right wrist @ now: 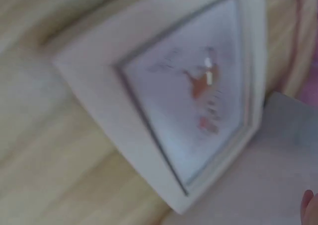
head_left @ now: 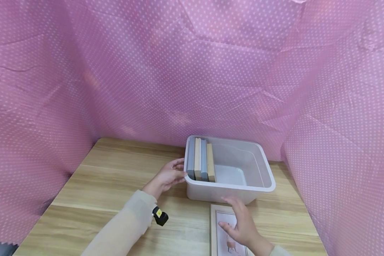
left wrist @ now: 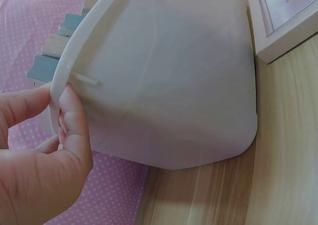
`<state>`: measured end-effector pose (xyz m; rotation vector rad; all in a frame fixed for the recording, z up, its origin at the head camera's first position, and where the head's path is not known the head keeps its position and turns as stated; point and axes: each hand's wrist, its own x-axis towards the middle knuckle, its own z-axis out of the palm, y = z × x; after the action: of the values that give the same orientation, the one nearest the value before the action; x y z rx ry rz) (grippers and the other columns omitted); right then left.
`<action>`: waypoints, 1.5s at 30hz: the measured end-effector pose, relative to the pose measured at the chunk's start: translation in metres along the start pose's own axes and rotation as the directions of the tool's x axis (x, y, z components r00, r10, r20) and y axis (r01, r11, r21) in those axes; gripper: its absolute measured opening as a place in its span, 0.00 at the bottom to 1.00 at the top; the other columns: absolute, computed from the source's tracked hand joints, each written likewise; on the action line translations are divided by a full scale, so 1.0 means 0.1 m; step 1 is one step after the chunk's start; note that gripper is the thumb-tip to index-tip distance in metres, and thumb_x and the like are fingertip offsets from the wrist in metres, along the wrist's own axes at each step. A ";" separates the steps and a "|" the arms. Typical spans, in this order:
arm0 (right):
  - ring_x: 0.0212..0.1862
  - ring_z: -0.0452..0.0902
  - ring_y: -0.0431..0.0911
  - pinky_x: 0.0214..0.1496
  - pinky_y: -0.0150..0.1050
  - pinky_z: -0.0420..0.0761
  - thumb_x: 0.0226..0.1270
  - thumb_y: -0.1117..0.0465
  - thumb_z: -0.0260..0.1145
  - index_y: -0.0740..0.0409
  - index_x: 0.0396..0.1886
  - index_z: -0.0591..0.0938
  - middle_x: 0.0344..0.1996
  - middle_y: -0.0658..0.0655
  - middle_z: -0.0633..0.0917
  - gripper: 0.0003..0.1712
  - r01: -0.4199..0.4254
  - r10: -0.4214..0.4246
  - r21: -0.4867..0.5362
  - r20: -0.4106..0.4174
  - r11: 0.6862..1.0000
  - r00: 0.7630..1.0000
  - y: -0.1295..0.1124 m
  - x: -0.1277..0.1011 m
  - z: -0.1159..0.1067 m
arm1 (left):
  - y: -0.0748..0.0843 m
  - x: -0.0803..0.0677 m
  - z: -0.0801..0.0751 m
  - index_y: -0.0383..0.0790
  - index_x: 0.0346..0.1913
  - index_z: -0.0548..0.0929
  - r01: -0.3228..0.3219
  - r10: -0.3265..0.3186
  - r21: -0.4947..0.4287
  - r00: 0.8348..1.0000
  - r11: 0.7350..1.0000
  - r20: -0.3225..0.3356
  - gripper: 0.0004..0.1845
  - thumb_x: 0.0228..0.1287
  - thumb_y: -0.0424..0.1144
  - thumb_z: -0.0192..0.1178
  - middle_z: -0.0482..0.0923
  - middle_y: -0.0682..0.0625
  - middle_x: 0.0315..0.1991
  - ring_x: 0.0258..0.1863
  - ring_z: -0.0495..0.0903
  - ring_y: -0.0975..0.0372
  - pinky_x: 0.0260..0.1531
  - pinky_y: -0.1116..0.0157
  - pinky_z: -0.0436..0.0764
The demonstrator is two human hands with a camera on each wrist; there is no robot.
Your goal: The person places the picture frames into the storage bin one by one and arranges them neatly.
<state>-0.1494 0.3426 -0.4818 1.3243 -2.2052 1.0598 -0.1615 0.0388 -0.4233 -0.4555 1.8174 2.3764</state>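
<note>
— Nearest on the wooden table (head_left: 115,177), what's the right hand (head_left: 241,224) doing?
— It hangs with fingers spread and loose over the picture frame (head_left: 222,231), which lies flat just in front of the bin (head_left: 259,170).
— And the left hand (head_left: 169,176)?
— Its fingers pinch the bin's left rim. Inside, four boards (head_left: 201,160) stand on edge against that left wall, with pink dotted cloth (head_left: 192,71) behind
</note>
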 end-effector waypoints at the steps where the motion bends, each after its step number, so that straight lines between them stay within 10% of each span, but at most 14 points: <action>1: 0.55 0.72 0.49 0.55 0.44 0.72 0.54 0.45 0.69 0.59 0.62 0.72 0.55 0.54 0.76 0.38 -0.020 0.020 -0.012 0.018 1.000 1.000 0.01 -0.05 0.01 | -0.01 -0.01 0.01 0.32 0.68 0.63 0.001 -0.001 -0.002 1.000 1.000 -0.003 0.36 0.54 0.16 0.56 0.70 0.40 0.47 0.32 0.75 0.60 0.31 0.69 0.81; 11: 0.52 0.71 0.54 0.48 0.55 0.74 0.45 0.39 0.75 0.53 0.58 0.77 0.52 0.57 0.75 0.41 -0.290 0.331 -0.261 0.128 0.921 0.935 0.08 -0.40 0.14 | -0.06 -0.12 0.11 0.33 0.69 0.63 -0.001 0.000 -0.002 0.999 1.000 -0.040 0.38 0.52 0.17 0.58 0.70 0.38 0.51 0.33 0.77 0.57 0.33 0.68 0.82; 20: 0.58 0.64 0.66 0.47 0.64 0.70 0.45 0.21 0.60 0.48 0.59 0.74 0.52 0.70 0.70 0.48 -0.506 0.655 -0.491 0.192 0.709 0.731 0.04 -0.45 0.27 | -0.06 -0.15 0.12 0.32 0.69 0.62 -0.001 0.001 -0.001 0.999 1.000 -0.034 0.38 0.53 0.17 0.58 0.70 0.38 0.50 0.33 0.77 0.57 0.33 0.68 0.82; 26: 0.60 0.57 0.75 0.45 0.70 0.68 0.39 0.16 0.55 0.52 0.63 0.72 0.57 0.81 0.63 0.59 -0.577 0.768 -0.573 0.152 0.582 0.622 0.01 -0.39 0.36 | -0.03 -0.12 0.08 0.32 0.69 0.62 0.004 -0.004 0.001 1.000 1.000 -0.025 0.37 0.54 0.17 0.57 0.69 0.38 0.50 0.32 0.76 0.59 0.33 0.68 0.82; 34: 0.61 0.44 0.84 0.46 0.83 0.55 0.31 0.10 0.49 0.54 0.71 0.62 0.62 0.89 0.49 0.72 -0.666 0.900 -0.629 0.135 0.401 0.414 -0.03 -0.29 0.47 | 0.00 -0.11 0.06 0.33 0.69 0.63 0.004 -0.004 0.006 1.000 1.000 -0.024 0.37 0.53 0.17 0.58 0.70 0.39 0.49 0.33 0.76 0.58 0.33 0.67 0.82; 45: 0.58 0.40 0.88 0.39 0.86 0.53 0.20 0.08 0.49 0.56 0.72 0.58 0.62 0.89 0.45 0.80 -0.731 0.953 -0.617 0.121 0.293 0.279 -0.02 -0.21 0.56 | 0.03 -0.12 0.06 0.33 0.69 0.62 0.015 -0.015 0.008 1.000 1.000 -0.021 0.37 0.54 0.18 0.57 0.68 0.36 0.52 0.34 0.76 0.57 0.35 0.67 0.82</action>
<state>-0.1334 0.3129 -0.5312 -0.0664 -3.4290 0.3258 -0.1514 0.0452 -0.4157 -0.4933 1.8249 2.3625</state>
